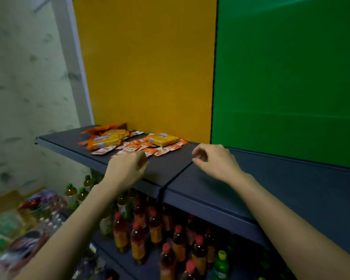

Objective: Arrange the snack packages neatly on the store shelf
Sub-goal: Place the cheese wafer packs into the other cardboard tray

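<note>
A dark grey shelf carries a loose pile of snack packages at its back left. Two thick yellow packs lie there, one on the left and one on the right. Several small orange sachets are scattered flat around and under them. My left hand rests at the near edge of the sachets with its fingers curled over them; whether it grips one is hidden. My right hand hovers over bare shelf to the right of the pile, fingers loosely bent and holding nothing.
A yellow back panel and a green one rise behind the shelf. Below it stand several bottles with red caps and green caps. Blurred packaged goods lie at the lower left beside a pale wall.
</note>
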The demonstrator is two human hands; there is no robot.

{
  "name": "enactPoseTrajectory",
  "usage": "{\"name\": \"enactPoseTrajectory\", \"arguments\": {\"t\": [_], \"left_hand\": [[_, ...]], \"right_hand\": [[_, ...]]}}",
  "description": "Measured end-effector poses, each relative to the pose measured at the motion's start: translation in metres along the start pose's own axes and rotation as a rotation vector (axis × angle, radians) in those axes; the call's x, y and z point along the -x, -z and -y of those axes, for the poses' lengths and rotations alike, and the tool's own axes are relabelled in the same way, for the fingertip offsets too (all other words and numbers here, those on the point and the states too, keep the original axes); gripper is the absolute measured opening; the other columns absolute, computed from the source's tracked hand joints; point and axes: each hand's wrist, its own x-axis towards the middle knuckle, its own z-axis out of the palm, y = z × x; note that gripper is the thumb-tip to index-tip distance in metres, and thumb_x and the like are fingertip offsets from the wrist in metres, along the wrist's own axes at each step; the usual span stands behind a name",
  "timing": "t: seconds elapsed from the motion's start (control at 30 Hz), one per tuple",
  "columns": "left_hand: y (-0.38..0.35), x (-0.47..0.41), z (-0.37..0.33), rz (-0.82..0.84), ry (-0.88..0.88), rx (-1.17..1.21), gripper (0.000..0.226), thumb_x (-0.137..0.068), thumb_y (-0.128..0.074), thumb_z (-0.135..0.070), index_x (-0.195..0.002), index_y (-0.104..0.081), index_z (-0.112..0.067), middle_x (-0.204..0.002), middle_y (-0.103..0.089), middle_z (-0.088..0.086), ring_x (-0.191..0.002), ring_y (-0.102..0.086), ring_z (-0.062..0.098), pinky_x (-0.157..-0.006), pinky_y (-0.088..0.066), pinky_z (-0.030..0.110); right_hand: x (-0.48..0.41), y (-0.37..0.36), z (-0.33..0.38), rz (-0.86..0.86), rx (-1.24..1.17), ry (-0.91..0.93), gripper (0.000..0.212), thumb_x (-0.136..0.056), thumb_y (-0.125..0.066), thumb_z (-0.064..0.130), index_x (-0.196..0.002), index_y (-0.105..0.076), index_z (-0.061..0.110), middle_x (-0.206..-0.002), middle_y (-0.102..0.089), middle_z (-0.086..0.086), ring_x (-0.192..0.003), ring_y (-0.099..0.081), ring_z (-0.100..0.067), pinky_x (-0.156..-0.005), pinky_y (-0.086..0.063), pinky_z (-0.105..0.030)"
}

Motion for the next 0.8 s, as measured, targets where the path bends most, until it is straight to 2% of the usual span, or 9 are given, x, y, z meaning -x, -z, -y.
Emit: {"name": "enactPoseTrajectory", "arguments": {"t": [0.07,0.13,0.2,0.33,0.47,0.53,0.67,0.8], "left_hand": [[0.0,0.001,0.031,0.006,0.036,0.002,0.026,-0.092,-0.046,-0.038,-0.105,-0.06,-0.021,-0.109,-0.066,0.003,-0.102,-0.059,0.026,-0.069,-0.041,0.032],[-0.001,0.0,0.058,0.005,0.068,0.013,0.025,-0.092,-0.046,-0.039,-0.102,-0.061,-0.021,-0.105,-0.066,0.003,-0.099,-0.06,0.027,-0.07,-0.045,0.033],[-0.005,-0.003,0.085,0.0,0.09,0.025,0.025,-0.091,-0.047,-0.04,-0.1,-0.061,-0.022,-0.103,-0.067,0.002,-0.097,-0.06,0.026,-0.072,-0.05,0.037],[-0.015,-0.014,0.125,-0.028,0.137,0.049,0.023,-0.09,-0.049,-0.038,-0.101,-0.062,-0.023,-0.102,-0.067,0.001,-0.096,-0.061,0.024,-0.074,-0.051,0.036],[-0.031,-0.033,0.159,-0.058,0.169,0.096,0.021,-0.09,-0.052,-0.037,-0.095,-0.063,-0.021,-0.097,-0.067,0.001,-0.092,-0.061,0.024,-0.072,-0.051,0.036],[-0.043,-0.047,0.178,-0.067,0.21,0.104,0.021,-0.089,-0.052,-0.037,-0.093,-0.063,-0.02,-0.096,-0.067,0.003,-0.091,-0.061,0.026,-0.071,-0.05,0.036],[-0.068,-0.083,0.218,-0.083,0.298,0.081,0.029,-0.089,-0.053,-0.04,-0.096,-0.063,-0.015,-0.102,-0.065,0.007,-0.096,-0.059,0.028,-0.071,-0.047,0.037],[-0.088,-0.116,0.251,-0.035,0.409,0.058,0.045,-0.089,-0.051,-0.045,-0.106,-0.059,-0.004,-0.111,-0.058,0.017,-0.106,-0.052,0.034,-0.079,-0.045,0.042]], "right_hand": [[-0.014,-0.019,0.016,0.015,-0.025,-0.023,0.018,-0.088,-0.057,0.032,-0.104,-0.064,0.027,-0.089,-0.06,0.013,-0.097,-0.061,-0.015,-0.086,-0.051,-0.035],[-0.029,-0.034,0.027,0.022,-0.041,-0.056,0.018,-0.088,-0.057,0.033,-0.102,-0.064,0.027,-0.087,-0.059,0.012,-0.096,-0.061,-0.016,-0.085,-0.05,-0.034],[-0.046,-0.05,0.035,0.027,-0.045,-0.089,0.017,-0.088,-0.057,0.034,-0.1,-0.065,0.026,-0.087,-0.059,0.011,-0.096,-0.061,-0.017,-0.084,-0.049,-0.034],[-0.083,-0.078,0.039,0.031,-0.048,-0.154,0.02,-0.087,-0.056,0.037,-0.098,-0.067,0.025,-0.09,-0.06,0.008,-0.1,-0.061,-0.02,-0.082,-0.048,-0.032],[-0.124,-0.102,0.039,0.048,-0.073,-0.265,0.032,-0.086,-0.057,0.044,-0.107,-0.066,0.021,-0.116,-0.065,0.0,-0.11,-0.058,-0.024,-0.088,-0.047,-0.033],[-0.145,-0.113,0.037,0.055,-0.079,-0.328,0.035,-0.087,-0.056,0.044,-0.108,-0.065,0.017,-0.119,-0.064,-0.006,-0.111,-0.058,-0.028,-0.09,-0.048,-0.036],[-0.189,-0.129,0.03,0.091,0.017,-0.458,0.048,-0.09,-0.048,0.047,-0.114,-0.061,0.007,-0.12,-0.062,-0.015,-0.108,-0.057,-0.033,-0.077,-0.044,-0.034],[-0.228,-0.136,0.021,0.183,0.073,-0.557,0.067,-0.092,-0.04,0.056,-0.127,-0.053,0.001,-0.135,-0.052,-0.02,-0.12,-0.051,-0.035,-0.092,-0.043,-0.035]]}}
